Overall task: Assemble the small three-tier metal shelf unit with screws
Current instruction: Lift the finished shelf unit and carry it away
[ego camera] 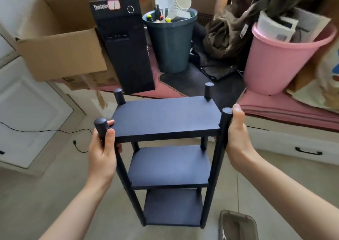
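Observation:
The dark three-tier shelf unit (pixel 165 118) stands upright in front of me, its three flat shelves joined by round posts at the corners. My left hand (pixel 102 151) grips the near left post just below its top. My right hand (pixel 236 135) holds the near right post, thumb up along it and fingers hidden behind. The lowest shelf (pixel 173 206) is near the floor; I cannot tell whether the feet touch it. No screws show.
Behind the shelf lies a low surface with a black computer tower (pixel 124 45), a cardboard box (pixel 58 38), a dark bin (pixel 170 38), a pink bucket (pixel 278 56) and dark clothing (pixel 238 27). A grey lidded container (pixel 236 227) sits on the floor at lower right. A cable (pixel 45 130) runs across the floor at left.

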Available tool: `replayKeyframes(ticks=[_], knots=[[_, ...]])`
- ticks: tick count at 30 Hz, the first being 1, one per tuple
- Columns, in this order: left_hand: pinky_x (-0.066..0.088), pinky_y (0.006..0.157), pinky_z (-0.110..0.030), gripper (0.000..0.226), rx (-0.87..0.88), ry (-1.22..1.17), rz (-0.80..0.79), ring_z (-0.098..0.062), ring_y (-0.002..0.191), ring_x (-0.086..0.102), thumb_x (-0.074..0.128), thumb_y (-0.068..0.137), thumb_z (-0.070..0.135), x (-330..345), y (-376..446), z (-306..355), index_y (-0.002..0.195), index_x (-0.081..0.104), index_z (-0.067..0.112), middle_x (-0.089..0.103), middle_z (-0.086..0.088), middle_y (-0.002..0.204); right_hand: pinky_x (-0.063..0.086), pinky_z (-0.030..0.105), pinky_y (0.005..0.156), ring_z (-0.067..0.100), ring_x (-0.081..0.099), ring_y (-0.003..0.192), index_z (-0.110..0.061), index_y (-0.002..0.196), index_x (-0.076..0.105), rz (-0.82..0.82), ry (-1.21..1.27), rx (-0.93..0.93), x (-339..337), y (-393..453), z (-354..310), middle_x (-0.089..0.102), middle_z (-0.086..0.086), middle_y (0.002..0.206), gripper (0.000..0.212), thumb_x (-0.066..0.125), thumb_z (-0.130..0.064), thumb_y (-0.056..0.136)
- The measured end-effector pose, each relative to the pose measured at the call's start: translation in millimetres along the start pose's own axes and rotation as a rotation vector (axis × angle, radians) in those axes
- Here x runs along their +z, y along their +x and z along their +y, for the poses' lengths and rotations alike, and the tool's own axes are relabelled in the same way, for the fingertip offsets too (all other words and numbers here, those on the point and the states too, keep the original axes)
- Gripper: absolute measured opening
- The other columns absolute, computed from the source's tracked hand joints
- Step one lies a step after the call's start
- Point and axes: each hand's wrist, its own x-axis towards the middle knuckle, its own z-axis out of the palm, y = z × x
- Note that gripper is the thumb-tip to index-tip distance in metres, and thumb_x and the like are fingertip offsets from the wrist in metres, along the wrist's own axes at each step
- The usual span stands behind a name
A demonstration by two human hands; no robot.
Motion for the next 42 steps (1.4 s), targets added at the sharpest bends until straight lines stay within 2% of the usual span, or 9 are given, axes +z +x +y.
replayKeyframes(ticks=[7,10,12,17,22,29,32,36,42], knots=[[0.049,0.064,-0.027,0.018,-0.099,0.032,-0.027,-0.014,0.065,0.052,0.051,0.098,0.046,-33,-11,120,0.112,0.062,0.046,0.056,0.010,0.072,0.036,0.031,0.066,-0.002,0.050,0.055,-0.043,0.052,0.059,0.014,-0.042,0.085,-10,-58,-91,0.055,-0.023,0.055,0.057,0.023,-0.076,0.082],[0.049,0.063,-0.020,0.019,-0.121,0.041,-0.035,-0.013,0.066,0.053,0.052,0.095,0.046,-43,-17,180,0.111,0.063,0.048,0.059,0.013,0.073,0.043,0.038,0.099,0.003,0.060,0.107,-0.057,0.092,0.064,0.012,0.012,0.114,-19,-85,-135,0.069,-0.022,0.107,0.049,0.023,-0.081,0.078],[0.051,0.068,-0.022,0.020,-0.142,0.031,-0.045,-0.014,0.069,0.054,0.052,0.094,0.046,-49,-21,220,0.111,0.063,0.048,0.062,0.016,0.077,0.035,0.042,0.114,0.010,0.056,0.124,-0.044,0.122,0.061,0.009,0.039,0.125,-24,-104,-166,0.066,-0.011,0.127,0.071,0.024,-0.082,0.075],[0.051,0.070,-0.020,0.024,-0.165,0.004,-0.081,-0.009,0.073,0.056,0.054,0.091,0.045,-60,-34,302,0.113,0.064,0.043,0.068,0.019,0.092,0.043,0.034,0.104,0.007,0.065,0.112,-0.038,0.108,0.068,0.138,0.105,0.108,-35,-154,-231,0.074,-0.009,0.112,0.066,0.024,-0.075,0.076],[0.049,0.066,-0.011,0.026,-0.166,-0.007,-0.171,-0.012,0.076,0.059,0.056,0.087,0.048,-63,-47,356,0.111,0.065,0.042,0.067,-0.003,0.101,0.045,0.039,0.105,0.016,0.066,0.111,-0.028,0.102,0.069,0.297,0.165,0.144,-55,-200,-268,0.073,-0.002,0.115,0.071,0.026,-0.076,0.071],[0.052,0.067,-0.015,0.024,-0.152,-0.033,-0.390,-0.002,0.071,0.059,0.055,0.089,0.050,-53,-67,387,0.110,0.065,0.045,0.067,0.019,0.086,0.049,0.031,0.091,0.010,0.069,0.102,-0.026,0.113,0.067,0.481,0.272,0.165,-95,-276,-278,0.074,0.000,0.112,0.074,0.027,-0.077,0.077],[0.051,0.067,-0.017,0.037,-0.121,-0.068,-0.493,0.001,0.071,0.057,0.056,0.097,0.053,-36,-82,397,0.127,0.057,0.031,0.065,0.026,0.091,0.043,0.032,0.102,0.006,0.065,0.112,-0.036,0.116,0.064,0.519,0.284,0.154,-120,-310,-277,0.072,-0.007,0.118,0.081,0.029,-0.090,0.067],[0.049,0.063,-0.015,0.051,-0.132,-0.132,-0.611,-0.002,0.071,0.054,0.052,0.084,0.064,-4,-109,416,0.120,0.060,0.028,0.064,0.020,0.094,0.034,0.034,0.111,0.004,0.058,0.122,-0.037,0.124,0.060,0.555,0.308,0.084,-159,-351,-271,0.067,-0.014,0.125,0.087,0.032,-0.096,0.066],[0.045,0.067,-0.026,0.092,-0.284,-0.199,-0.696,-0.003,0.073,0.058,0.046,0.076,0.078,69,-173,441,0.137,0.053,0.011,0.064,0.016,0.088,0.030,0.039,0.117,0.004,0.056,0.125,-0.036,0.128,0.059,0.673,0.386,0.043,-249,-395,-263,0.065,-0.013,0.130,0.073,0.036,-0.083,0.076]])
